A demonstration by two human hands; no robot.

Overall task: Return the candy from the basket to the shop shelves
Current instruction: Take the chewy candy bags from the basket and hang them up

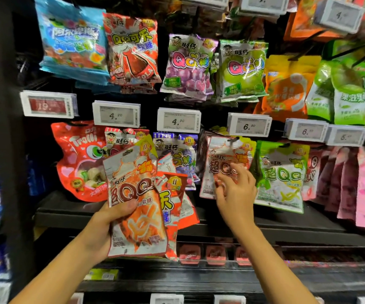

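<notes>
A dark shop shelf (286,224) runs behind both hands, with candy bags hung on pegs above it. Just behind the right hand (235,194) hangs an orange QQ bag (223,159), its lower part touched by that hand's fingers; a green QQ bag (281,178) hangs just to that hand's right. Left of the left hand (102,229) hangs a red Trolli bag (78,159). Above both hands, white price tags (178,120) line the peg row, and higher pegs carry purple grape bags (188,64) and green apple bags (241,69).
</notes>
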